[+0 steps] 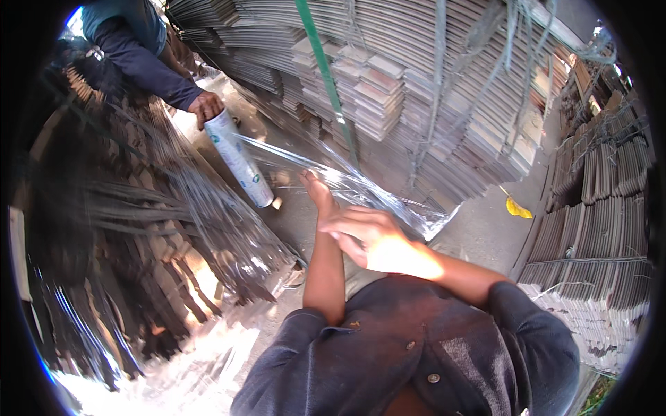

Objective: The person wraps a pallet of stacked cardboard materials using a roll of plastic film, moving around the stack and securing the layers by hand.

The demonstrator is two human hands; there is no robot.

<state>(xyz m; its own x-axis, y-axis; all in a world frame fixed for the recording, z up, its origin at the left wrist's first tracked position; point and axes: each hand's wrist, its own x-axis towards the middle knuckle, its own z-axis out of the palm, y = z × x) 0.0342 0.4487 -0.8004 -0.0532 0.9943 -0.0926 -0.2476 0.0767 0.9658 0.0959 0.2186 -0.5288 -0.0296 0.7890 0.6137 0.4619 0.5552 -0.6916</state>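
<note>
A band of clear stretch film (pixel 361 187) runs from a printed white roll (pixel 239 159) down toward the floor at the right. Another person's hand (pixel 206 109) grips the roll's top end. My left hand (pixel 319 191) is raised beside the film, its fingers slightly bent and apart; I cannot tell whether they touch it. My right hand (pixel 368 236) crosses at my left wrist, fingers bent together with the thumb close beneath. What it may hold is hidden, and bright sun washes out its back.
Left of me stands a film-wrapped stack (pixel 159 243) of brown pieces. A tall stack of thin flat slats (pixel 416 97) fills the far side, with a green strap (pixel 322 62) and ropes. Tied bundles (pixel 590 236) line the right. A yellow leaf (pixel 517 208) lies on the ground.
</note>
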